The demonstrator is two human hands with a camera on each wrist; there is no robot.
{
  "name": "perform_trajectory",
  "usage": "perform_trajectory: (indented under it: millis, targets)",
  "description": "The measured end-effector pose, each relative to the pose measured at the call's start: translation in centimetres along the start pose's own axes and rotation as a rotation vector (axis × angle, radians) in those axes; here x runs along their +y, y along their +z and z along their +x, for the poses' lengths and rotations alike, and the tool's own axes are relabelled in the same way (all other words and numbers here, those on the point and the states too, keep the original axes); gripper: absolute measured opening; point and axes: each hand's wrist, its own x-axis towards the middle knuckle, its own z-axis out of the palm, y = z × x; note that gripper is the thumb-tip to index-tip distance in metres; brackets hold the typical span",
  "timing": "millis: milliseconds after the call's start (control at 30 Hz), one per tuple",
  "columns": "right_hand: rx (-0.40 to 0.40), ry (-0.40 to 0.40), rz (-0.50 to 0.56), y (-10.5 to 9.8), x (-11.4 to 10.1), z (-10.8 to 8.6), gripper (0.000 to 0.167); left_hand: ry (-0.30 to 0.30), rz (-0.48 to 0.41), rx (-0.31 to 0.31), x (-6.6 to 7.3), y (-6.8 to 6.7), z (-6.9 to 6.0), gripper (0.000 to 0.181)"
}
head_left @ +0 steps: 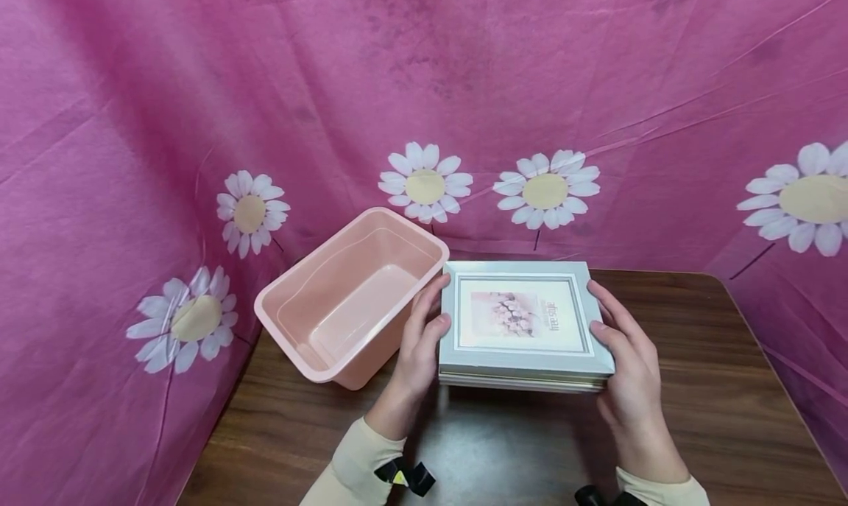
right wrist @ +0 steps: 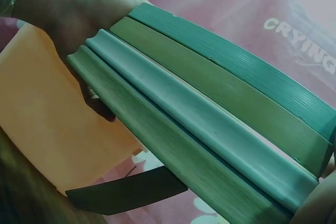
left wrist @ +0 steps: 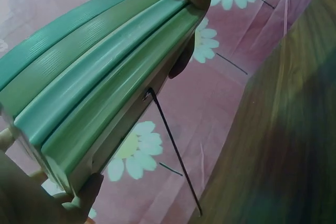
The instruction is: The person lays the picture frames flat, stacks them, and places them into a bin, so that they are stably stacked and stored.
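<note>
Both of my hands hold a stack of several picture frames [head_left: 526, 359] above the table. The top one is pale grey-blue, with a pink flower print and lettering behind its window. My left hand [head_left: 416, 348] grips the left side; my right hand [head_left: 634, 377] grips the right, thumbs near the top edges. In the left wrist view the layered frame edges [left wrist: 100, 64] show, and a thin dark stand [left wrist: 175, 150] hangs from the underside. The right wrist view shows this stand as a dark flap [right wrist: 126, 191]. Fingers under the stack are partly hidden.
A pink plastic bin [head_left: 380, 355] stands at the left, close beside the stack and my left hand; its visible inside holds nothing. The dark wooden table [head_left: 709, 359] extends to the right. A pink cloth [head_left: 503, 71] with daisies hangs behind and at the sides.
</note>
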Motion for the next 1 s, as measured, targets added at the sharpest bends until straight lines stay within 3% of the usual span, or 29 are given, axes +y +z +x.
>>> perform_trajectory:
  millis: [333,533,1000]
  targets:
    - [-0.081,-0.032,-0.039,-0.4,-1.6,0.3,0.048,0.031,0.042,-0.041,1.2,-0.5,0.5,0.054]
    - [-0.109,-0.054,-0.013,-0.4,-2.4,0.6,0.047,0.013,0.031,-0.042,2.3,-0.5,0.7,0.055]
    - [-0.138,-0.075,0.022,0.9,-4.3,1.0,0.047,0.008,-0.097,-0.062,4.9,-1.3,1.4,0.057]
